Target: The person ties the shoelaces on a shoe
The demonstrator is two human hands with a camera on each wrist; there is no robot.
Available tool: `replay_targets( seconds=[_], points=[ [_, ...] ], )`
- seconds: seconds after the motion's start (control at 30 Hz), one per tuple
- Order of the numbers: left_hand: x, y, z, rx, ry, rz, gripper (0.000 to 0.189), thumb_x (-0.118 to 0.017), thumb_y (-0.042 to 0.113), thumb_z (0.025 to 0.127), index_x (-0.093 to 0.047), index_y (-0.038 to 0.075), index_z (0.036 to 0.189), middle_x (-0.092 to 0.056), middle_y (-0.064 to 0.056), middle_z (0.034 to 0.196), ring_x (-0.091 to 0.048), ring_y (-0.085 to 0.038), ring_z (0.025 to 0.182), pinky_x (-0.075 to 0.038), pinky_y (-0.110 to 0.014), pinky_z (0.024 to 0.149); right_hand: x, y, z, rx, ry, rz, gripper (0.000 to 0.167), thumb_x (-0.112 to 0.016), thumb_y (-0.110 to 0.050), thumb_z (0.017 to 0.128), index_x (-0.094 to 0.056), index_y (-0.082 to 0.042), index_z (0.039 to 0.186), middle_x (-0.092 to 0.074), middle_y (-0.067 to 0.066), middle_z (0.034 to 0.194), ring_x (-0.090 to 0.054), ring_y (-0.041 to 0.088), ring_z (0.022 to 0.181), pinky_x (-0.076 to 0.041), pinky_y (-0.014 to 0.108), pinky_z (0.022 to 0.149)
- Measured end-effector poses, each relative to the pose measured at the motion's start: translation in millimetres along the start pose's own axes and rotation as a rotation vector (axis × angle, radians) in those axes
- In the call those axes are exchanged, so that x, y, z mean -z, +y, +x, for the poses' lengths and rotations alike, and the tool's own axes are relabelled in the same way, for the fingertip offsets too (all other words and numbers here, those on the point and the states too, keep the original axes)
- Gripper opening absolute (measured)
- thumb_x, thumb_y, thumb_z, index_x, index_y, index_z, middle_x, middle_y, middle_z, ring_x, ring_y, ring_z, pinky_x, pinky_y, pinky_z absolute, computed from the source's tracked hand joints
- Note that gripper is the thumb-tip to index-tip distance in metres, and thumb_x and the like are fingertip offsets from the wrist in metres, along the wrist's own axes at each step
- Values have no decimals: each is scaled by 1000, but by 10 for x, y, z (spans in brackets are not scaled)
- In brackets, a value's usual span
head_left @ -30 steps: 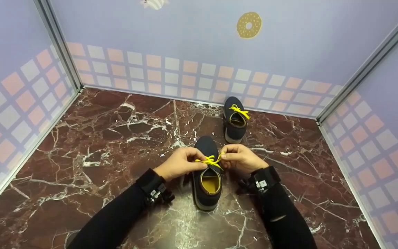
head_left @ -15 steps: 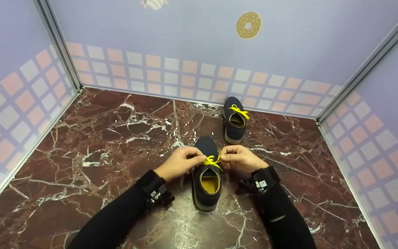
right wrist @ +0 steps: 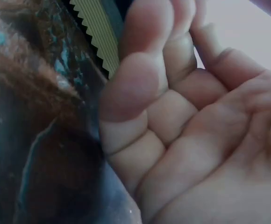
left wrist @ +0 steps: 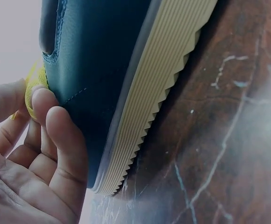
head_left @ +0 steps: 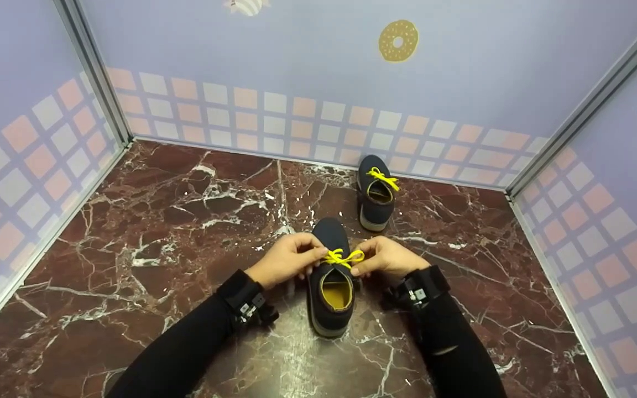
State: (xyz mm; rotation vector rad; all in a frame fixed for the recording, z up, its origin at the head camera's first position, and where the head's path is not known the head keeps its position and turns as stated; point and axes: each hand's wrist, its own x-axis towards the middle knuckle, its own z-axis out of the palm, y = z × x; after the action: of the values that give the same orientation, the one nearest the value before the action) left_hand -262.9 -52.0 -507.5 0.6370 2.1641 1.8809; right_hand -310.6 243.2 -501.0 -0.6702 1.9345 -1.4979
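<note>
A dark shoe with a yellow lining stands on the floor, toe pointing away from me. Its yellow shoelace forms a bow across the front. At the bow's left side, my left hand pinches the lace between thumb and forefinger. The left wrist view also shows this yellow lace at the fingertips. My right hand is at the bow's right loop, thumb and forefinger apart, with the loop visible between them. In the right wrist view the right hand's fingers are bent beside the sole; its thumb tip is hidden.
A second dark shoe with a tied yellow bow stands farther back, close to the rear wall. Panel walls bound the brown marbled floor at the back, left and right.
My right thumb and forefinger have parted from their pinch on the right loop, which now shows more fully. The left hand has shifted slightly along its side of the bow. Both shoes stay put.
</note>
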Motion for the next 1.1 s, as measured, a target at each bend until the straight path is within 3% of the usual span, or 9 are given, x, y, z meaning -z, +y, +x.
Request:
replay_targets(
  seconds=[0.2,0.33,0.4,0.5,0.7,0.93,1.1],
  points=[
    [6,9,2,-15,-16,-43,23,-72,22,111,-74,0,105,-71,-5,85,-63,-14,66,-56,-27,55,7,-15,-10,14,-31,-30,11,-82,1,91,-80,-10,89,-69,-3,73,-62,11,65,-54,22,63],
    [17,17,5,0,-33,-82,24,-70,22,112,-72,-1,107,-73,-6,89,-64,-15,68,-57,-26,56,25,13,-4,63,-102,-16,4,-71,4,92,-73,6,90,-70,-1,78,-64,11,69,-56,22,66],
    [27,20,4,14,-42,-100,24,-69,22,112,-71,-2,108,-73,-7,90,-64,-15,69,-58,-26,56,33,33,-1,77,-130,6,13,-68,4,91,-66,17,92,-70,-1,80,-65,10,71,-57,22,68],
    [41,18,7,23,-65,-118,24,-67,21,114,-70,-3,109,-73,-8,92,-65,-17,70,-59,-28,57,37,54,-2,76,-152,48,21,-66,3,90,-58,22,94,-70,-1,81,-65,11,72,-58,24,69],
    [74,14,11,25,-105,-131,24,-64,18,115,-67,-6,110,-73,-8,95,-65,-17,71,-60,-28,58,39,63,-13,63,-155,83,4,-64,6,88,-64,8,91,-68,0,81,-63,13,72,-58,25,70],
    [111,23,-2,44,-133,-130,25,-64,19,115,-66,-5,108,-74,-7,98,-65,-17,73,-61,-29,62,57,53,-28,55,-151,57,12,-68,7,89,-73,-3,95,-72,0,85,-64,11,73,-56,22,68],
    [100,35,9,52,-115,-129,35,-55,29,119,-69,-1,109,-74,-8,97,-67,-17,72,-61,-30,61,64,35,-32,125,-131,162,16,-77,3,94,-73,-2,109,-71,-1,88,-59,9,71,-48,20,62]
  ],
)
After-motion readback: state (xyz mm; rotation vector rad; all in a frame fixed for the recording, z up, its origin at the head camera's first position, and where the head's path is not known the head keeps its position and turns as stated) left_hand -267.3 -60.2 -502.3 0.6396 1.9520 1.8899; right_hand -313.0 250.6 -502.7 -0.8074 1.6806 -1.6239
